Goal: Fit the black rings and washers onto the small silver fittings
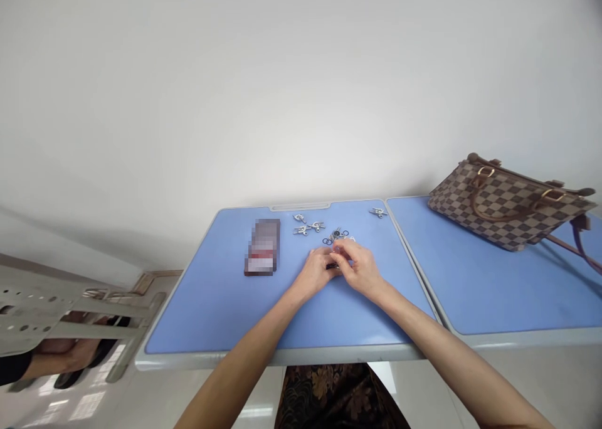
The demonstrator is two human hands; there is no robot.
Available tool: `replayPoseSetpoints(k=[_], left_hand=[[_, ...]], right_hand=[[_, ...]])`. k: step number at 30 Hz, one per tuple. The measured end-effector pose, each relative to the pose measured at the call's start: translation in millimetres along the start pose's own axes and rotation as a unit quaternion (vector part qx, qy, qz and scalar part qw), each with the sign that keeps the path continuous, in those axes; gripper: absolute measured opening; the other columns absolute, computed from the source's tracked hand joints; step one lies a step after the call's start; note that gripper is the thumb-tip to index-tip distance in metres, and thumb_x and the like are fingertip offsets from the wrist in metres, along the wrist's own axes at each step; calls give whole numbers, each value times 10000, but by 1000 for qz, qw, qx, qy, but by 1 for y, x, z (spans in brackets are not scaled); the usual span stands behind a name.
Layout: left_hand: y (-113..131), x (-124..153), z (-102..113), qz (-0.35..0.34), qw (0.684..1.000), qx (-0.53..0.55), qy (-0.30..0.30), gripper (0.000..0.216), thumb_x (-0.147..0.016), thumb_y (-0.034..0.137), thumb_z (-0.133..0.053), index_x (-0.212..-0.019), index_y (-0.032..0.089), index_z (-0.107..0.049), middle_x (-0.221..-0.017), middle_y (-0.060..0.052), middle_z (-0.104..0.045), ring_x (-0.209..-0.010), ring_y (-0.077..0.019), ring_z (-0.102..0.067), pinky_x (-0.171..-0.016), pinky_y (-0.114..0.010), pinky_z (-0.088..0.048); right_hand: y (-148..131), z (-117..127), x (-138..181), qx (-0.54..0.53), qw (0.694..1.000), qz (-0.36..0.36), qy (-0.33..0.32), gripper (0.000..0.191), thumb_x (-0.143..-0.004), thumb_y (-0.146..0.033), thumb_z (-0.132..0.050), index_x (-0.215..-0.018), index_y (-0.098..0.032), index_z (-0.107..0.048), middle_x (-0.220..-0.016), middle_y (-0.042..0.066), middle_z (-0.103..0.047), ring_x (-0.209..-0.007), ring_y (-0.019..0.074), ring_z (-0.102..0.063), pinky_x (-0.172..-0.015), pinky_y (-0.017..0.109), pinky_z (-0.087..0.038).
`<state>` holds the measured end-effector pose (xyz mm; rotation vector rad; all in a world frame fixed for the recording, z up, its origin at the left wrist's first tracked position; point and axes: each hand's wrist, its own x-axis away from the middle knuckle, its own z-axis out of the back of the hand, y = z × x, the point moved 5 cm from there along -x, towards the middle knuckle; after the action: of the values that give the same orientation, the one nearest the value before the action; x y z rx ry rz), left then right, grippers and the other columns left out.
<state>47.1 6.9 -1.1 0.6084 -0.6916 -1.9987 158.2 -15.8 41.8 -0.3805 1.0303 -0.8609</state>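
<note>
Two hands curled together, my left hand (312, 272) against right hand (358, 270); grip on small metal part (337, 251) hidden, cannot tell; fumble could scatter metal clasps (308, 227) just ahead.

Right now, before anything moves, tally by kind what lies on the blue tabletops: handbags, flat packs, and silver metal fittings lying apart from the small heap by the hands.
Brown checkered handbag: 1
Flat rectangular pack with a blurred label: 1
Separate silver metal fittings: 4
Total: 6
The small heap of fittings and dark rings is left out, too small to count.
</note>
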Motion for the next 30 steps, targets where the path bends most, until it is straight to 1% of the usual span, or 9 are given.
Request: replayPoseSetpoints(k=[6, 10, 14, 18, 20, 22, 25, 27, 30], left_hand=[[0, -1, -1, -11, 1000, -6, 9, 106, -785, 166, -638, -799, 210, -734, -909, -16, -663, -871, -184, -596, -801, -303, -409], [-1, 1, -1, -3, 1000, -8, 18, 109, -792, 174, -627, -801, 207, -731, -913, -21, -665, -880, -191, -594, -810, -321, -402], [-1, 2, 0, -5, 1000, -1, 20, 113, -791, 183, -632, -835, 221, -729, -960, -16, -668, -912, -197, -590, -836, -330, -396], [1, 0, 1, -21, 1000, 3, 5, 84, -780, 202, -651, -824, 211, -722, -935, -13, -673, -914, -194, -590, -846, -324, -399], [2, -1, 1, -19, 1000, 6, 3, 76, -781, 210, -648, -817, 207, -714, -935, -7, -674, -916, -193, -591, -851, -324, -398], [1, -2, 1, -9, 1000, 15, 4, 84, -787, 208, -629, -816, 198, -707, -916, -4, -678, -899, -189, -594, -827, -312, -406], [0, -2, 0, 2, 1000, 22, 4, 87, -790, 191, -610, -794, 181, -696, -854, -1, -684, -851, -180, -598, -776, -292, -413], [1, -2, 0, -3, 1000, 26, 2, 68, -784, 185, -623, -783, 179, -690, -842, 7, -683, -837, -171, -599, -760, -284, -406], [2, -2, 1, -10, 1000, 18, -1, 46, -775, 201, -658, -795, 193, -699, -879, 10, -679, -868, -171, -598, -782, -291, -389]], right_hand=[[-2, 1, 1, 2, 999, -18, 33, 96, -888, -181, -460, -911, -195, -552, -827, 50, -613, -714, 162, -574, -656, 288, -473], [-4, 0, 1, 10, 999, -24, 42, 98, -890, -190, -462, -918, -192, -557, -843, 58, -620, -735, 170, -583, -672, 296, -481], [0, -1, 1, -12, 999, -17, 29, 101, -894, -203, -474, -943, -195, -562, -855, 57, -619, -737, 167, -575, -679, 299, -487], [9, -1, 3, -28, 999, -23, 7, 143, -908, -219, -473, -1023, -202, -558, -855, 46, -614, -691, 150, -568, -642, 282, -495], [11, -1, 4, -19, 1000, -1, -3, 200, -920, -217, -462, -1099, -211, -549, -885, 51, -626, -735, 157, -589, -669, 289, -505], [9, -2, 5, -2, 999, 39, -13, 249, -927, -210, -464, -1163, -223, -542, -912, 56, -641, -782, 165, -606, -708, 299, -510], [7, -2, 5, 14, 995, 89, -32, 278, -931, -199, -474, -1196, -235, -549, -938, 59, -660, -813, 166, -621, -734, 301, -513], [8, 0, 4, 17, 994, 95, -41, 284, -935, -201, -471, -1204, -236, -554, -942, 61, -668, -827, 169, -628, -742, 303, -516], [11, 5, 2, 14, 996, 80, -42, 306, -939, -210, -456, -1231, -235, -546, -933, 64, -678, -820, 173, -634, -749, 318, -523]])
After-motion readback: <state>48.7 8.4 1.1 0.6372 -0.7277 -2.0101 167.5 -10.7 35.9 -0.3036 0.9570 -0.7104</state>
